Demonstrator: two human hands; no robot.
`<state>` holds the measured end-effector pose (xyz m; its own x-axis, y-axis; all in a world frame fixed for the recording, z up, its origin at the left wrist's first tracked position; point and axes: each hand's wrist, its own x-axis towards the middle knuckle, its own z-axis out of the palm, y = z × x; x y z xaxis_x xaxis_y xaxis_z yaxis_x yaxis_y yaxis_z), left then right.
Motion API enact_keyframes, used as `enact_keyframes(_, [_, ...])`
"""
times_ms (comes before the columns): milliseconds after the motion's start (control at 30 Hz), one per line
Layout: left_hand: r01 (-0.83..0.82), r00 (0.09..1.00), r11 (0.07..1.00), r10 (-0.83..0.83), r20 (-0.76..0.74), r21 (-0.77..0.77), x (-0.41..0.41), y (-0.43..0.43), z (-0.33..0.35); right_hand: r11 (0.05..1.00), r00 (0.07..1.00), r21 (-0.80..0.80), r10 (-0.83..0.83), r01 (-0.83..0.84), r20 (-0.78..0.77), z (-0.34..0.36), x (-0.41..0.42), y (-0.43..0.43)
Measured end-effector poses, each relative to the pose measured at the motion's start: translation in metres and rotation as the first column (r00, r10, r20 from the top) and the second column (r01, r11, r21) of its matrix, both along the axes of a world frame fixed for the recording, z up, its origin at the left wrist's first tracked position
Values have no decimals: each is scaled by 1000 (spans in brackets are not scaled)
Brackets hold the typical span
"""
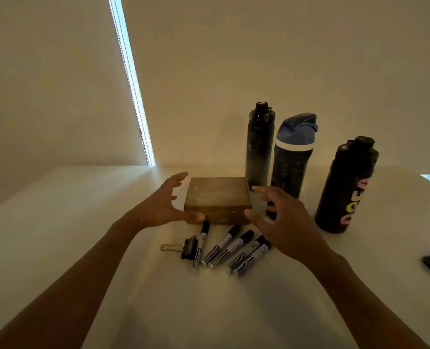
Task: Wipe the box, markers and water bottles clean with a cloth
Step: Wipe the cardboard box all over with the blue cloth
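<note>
Hovering with fingers spread and holding nothing, the left hand (162, 204) and right hand (283, 222) flank the dusty box (217, 196) on the worktop (82, 222); grasping it seems the step in hand, and wiping next calls for a cloth.

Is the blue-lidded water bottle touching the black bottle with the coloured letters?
Apart. The head view shows a strip of wall and table between the blue-lidded water bottle and the black lettered bottle, top to base.

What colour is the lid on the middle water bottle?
The lid is blue, with a white band under it; head view.
</note>
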<state>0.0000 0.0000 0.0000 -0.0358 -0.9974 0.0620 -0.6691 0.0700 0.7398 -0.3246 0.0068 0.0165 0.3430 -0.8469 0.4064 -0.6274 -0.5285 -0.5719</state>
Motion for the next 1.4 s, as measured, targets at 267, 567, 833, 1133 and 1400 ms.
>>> enact_keyframes(267, [99,992,994,-94,-88,50,18,-28,-20,974,999,225,-29,37,-38,-26,12,-30])
enact_keyframes(567, [85,982,996,-85,-169,-8,26,-44,-20,951,995,304,25,-53,96,-34,20,-50])
enact_keyframes(833, [74,979,968,-117,-170,-241,4,11,1,947,960,222,184,-231,211,-19,4,-30])
enact_keyframes(1133, [246,959,918,-277,-58,-312,-38,58,20,908,921,220,302,-357,247,-5,-43,10])
enact_keyframes(1400, [356,926,863,-377,12,-358,-103,60,19,970,977,152,170,-189,129,-1,-118,47])
